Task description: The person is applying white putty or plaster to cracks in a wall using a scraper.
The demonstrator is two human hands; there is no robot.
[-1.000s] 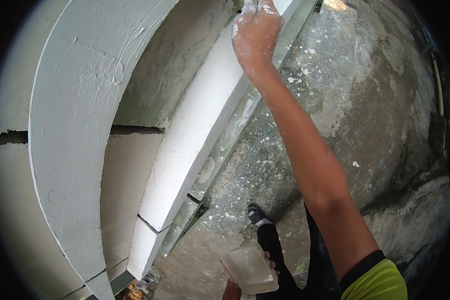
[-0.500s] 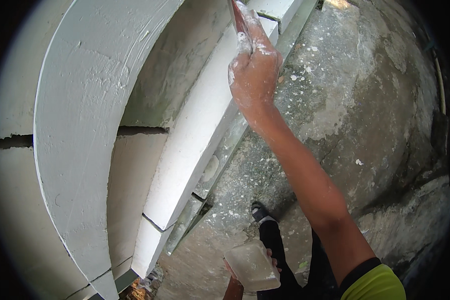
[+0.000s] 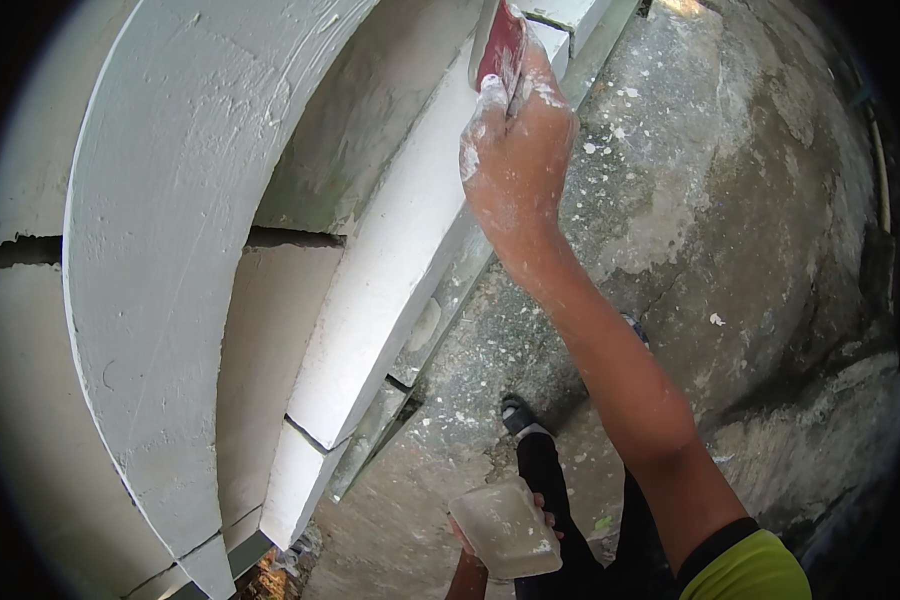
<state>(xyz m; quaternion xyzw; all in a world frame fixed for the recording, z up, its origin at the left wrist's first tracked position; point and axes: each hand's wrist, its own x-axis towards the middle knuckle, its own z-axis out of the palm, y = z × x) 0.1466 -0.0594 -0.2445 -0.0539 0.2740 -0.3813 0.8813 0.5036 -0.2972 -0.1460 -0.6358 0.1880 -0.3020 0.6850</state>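
1. Several R fingers (image 3: 538,85), white-smeared, are clenched round a flat red tool (image 3: 503,45) w/ a pale edge; the thumb presses at its near end.
2. R hand (image 3: 518,165) is over the upper part of a long white beam (image 3: 385,300). Tool is at the top of the view, partly cut off; can't tell if it's touching the beam.
3. L hand (image 3: 461,535), low in view, grasps a rect. tub (image 3: 506,530) by 2 opp. sides, just in front of the legs. Tub is greyish w/ pale smears.
4. R forearm (image 3: 620,350) runs up from a yellow-green sleeve (image 3: 755,572) w/ black cuff.
5. Beam has 2 dark joints, 1 nr each end. Greyish strip (image 3: 440,320) runs along its R side.
6. L of beam: pale wall panels (image 3: 275,340), dark gap (image 3: 295,238), then a wide curved grey band (image 3: 155,280), ridged nr top.
7. R side: concrete floor (image 3: 700,210), white-spattered; dark shoe (image 3: 516,414) on it.
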